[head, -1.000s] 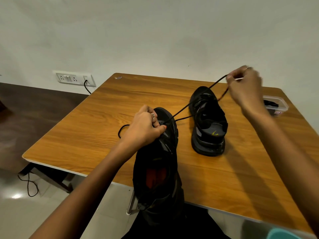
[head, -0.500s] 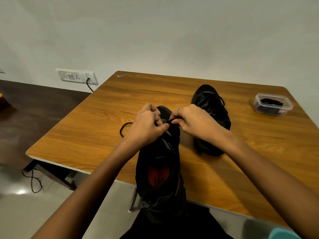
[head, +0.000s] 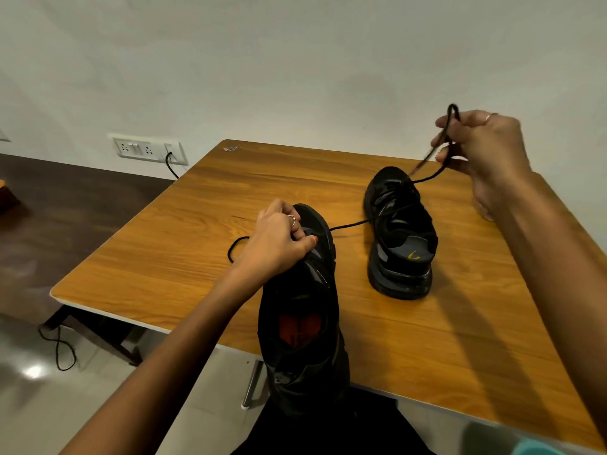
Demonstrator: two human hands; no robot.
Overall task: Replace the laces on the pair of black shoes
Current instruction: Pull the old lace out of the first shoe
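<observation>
Left hand (head: 279,239) grips the near shoe (head: 302,307) at the bench (head: 164,257) edge, 6 o'clock, steadying it while the right hand (head: 483,149), at 2 o'clock, pinches the lace (head: 361,221) to draw slack over the second shoe (head: 399,238).

The desk (head: 410,326) has a smooth wood-grain top with a soft sheen and a pale edge band. On it, the far shoe (head: 399,234) is matt black, with a dull grey insole and a scuffed rubbery sole. The near shoe (head: 303,310), at the desk's front edge, is matt black with an orange lining. The lace (head: 356,222) running between them looks like thin, matt black cord. Left of the desk, the floor (head: 29,369) is glossy and reflects a light. Behind the desk, the wall (head: 295,67) is matt and plain.
</observation>
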